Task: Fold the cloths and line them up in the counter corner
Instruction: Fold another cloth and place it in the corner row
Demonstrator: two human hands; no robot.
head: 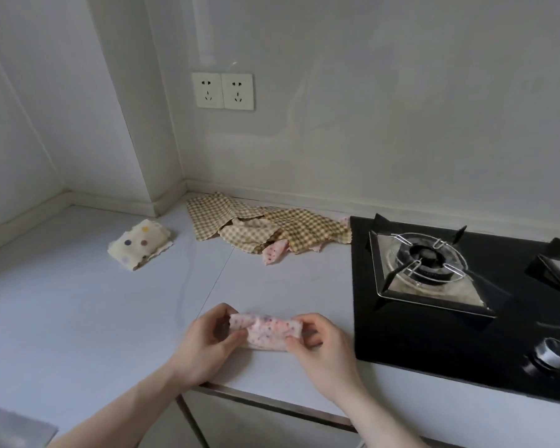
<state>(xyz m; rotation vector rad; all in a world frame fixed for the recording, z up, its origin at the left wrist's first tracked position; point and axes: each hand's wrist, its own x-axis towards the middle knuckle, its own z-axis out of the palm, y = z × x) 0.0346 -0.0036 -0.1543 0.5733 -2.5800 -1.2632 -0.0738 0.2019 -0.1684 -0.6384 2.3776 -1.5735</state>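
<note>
A small pink speckled cloth [267, 331], folded into a narrow strip, sits at the counter's front edge. My left hand [207, 344] pinches its left end and my right hand [320, 347] pinches its right end. A folded cream cloth with coloured dots [139, 248] lies toward the left corner of the white counter [78, 318]. A heap of unfolded yellow checked cloths [265, 229] lies against the back wall. Another pink speckled cloth [274, 252] pokes out from under the heap.
A black gas hob [434, 334] with a burner [425, 261] and a knob [553, 352] fills the counter's right side. Two wall sockets [222, 91] sit above the heap. A wall column juts out at the back left. A grey item [10, 428] shows at the bottom left.
</note>
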